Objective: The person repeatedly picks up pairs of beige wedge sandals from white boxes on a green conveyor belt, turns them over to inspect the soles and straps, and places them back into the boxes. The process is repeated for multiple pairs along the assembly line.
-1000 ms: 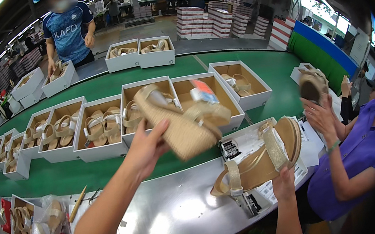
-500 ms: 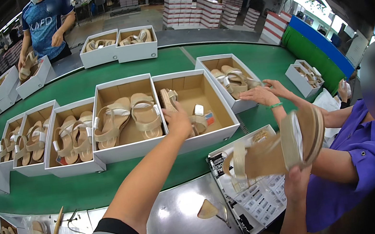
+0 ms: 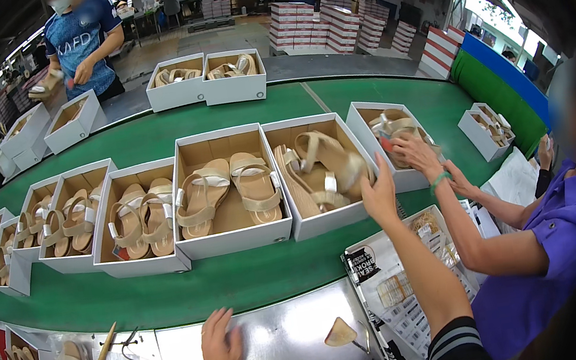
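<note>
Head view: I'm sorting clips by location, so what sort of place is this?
Probably a footwear factory's packing area: open white boxes holding strappy sandals line a long green work surface, and stacked cartons stand in the background.

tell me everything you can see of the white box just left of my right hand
The box is white outside, tan inside, rectangular and open-topped, apparently cardboard. It sits upright on the green surface, close beside a similar box on its left. Beige sandals are inside, one of them blurred. The right hand is at its right edge; contact with the rim is unclear.
</note>
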The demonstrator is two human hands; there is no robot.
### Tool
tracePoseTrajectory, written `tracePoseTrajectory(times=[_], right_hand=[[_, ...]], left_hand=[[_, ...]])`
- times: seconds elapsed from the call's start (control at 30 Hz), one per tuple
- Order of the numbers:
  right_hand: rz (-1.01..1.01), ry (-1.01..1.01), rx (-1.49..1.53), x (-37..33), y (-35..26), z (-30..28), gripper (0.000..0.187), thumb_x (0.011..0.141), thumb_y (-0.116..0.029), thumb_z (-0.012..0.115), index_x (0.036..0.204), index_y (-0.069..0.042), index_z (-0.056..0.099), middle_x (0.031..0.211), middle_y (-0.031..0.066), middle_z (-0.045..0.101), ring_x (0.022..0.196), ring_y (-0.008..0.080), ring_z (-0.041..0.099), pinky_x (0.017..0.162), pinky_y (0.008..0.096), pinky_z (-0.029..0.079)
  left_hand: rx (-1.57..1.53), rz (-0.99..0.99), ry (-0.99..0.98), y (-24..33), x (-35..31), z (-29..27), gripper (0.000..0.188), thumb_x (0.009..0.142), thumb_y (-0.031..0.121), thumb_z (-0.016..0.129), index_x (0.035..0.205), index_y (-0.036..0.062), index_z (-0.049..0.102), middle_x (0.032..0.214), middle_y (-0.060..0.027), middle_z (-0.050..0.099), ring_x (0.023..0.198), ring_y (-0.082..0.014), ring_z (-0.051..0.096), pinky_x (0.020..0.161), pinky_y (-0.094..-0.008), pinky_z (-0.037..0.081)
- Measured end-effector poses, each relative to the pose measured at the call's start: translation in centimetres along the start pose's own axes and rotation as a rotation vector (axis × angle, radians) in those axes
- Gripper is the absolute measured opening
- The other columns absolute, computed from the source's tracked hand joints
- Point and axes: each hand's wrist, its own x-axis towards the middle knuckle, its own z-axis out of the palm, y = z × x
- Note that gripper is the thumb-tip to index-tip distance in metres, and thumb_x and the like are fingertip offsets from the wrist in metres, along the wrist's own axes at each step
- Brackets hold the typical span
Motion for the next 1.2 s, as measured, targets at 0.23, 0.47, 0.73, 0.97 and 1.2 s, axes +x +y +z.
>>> tracePoseTrajectory(times=[0.23,0.47,0.73,0.97,1.2], right_hand=[[0.787,-0.120,0.681,-6.7,-5.2,-0.7,0.067,0.093,-0.026,0.059,0.144,0.001,0.027,0.142,0.0284,0.034,0.131,0.0397,0.039,0.105,0.0461,0.039],[1.174,-0.399,1.081,-1.9,-3.1,5.7,0.046,0.098,-0.024,0.046,0.133,0.003,0.035,0.132,0.0251,0.042,0.112,0.0378,0.053,0.094,0.0473,0.053],[0.896,-0.097,1.040,11.0,2.7,16.4,0.038,0.095,-0.026,0.048,0.118,0.004,0.045,0.114,0.0203,0.052,0.096,0.0323,0.060,0.072,0.0411,0.061],[0.721,-0.195,0.891,21.3,5.2,22.4,0.072,0.098,-0.046,0.051,0.150,-0.004,0.023,0.139,0.0242,0.047,0.126,0.0368,0.050,0.100,0.0451,0.048],[0.359,-0.387,0.228,16.7,8.4,22.9,0.061,0.098,-0.048,0.046,0.135,0.001,0.050,0.131,0.0210,0.057,0.129,0.0322,0.049,0.105,0.0401,0.039]], left_hand=[[0.311,0.075,-0.008,-1.1,-2.1,-0.1,0.036,0.081,0.018,0.070,0.113,0.0028,0.064,0.122,-0.0155,0.059,0.118,-0.0355,0.052,0.101,-0.0452,0.038],[0.232,0.057,-0.011,-1.9,-1.7,0.0,0.040,0.079,0.018,0.071,0.115,0.0037,0.064,0.122,-0.0159,0.058,0.117,-0.0363,0.053,0.100,-0.0461,0.038],[0.198,-0.051,-0.085,-1.2,-1.0,-1.0,0.037,0.086,0.015,0.066,0.120,0.0014,0.060,0.123,-0.0202,0.059,0.118,-0.0377,0.052,0.102,-0.0478,0.039],[0.288,-0.071,-0.104,-1.3,-1.1,-1.4,0.043,0.080,0.017,0.071,0.119,0.0029,0.061,0.122,-0.0169,0.060,0.113,-0.0354,0.056,0.098,-0.0470,0.041],[0.339,-0.054,-0.101,-1.0,-0.6,-1.5,0.045,0.079,0.019,0.073,0.120,0.0046,0.061,0.124,-0.0156,0.060,0.115,-0.0344,0.055,0.098,-0.0463,0.041]])
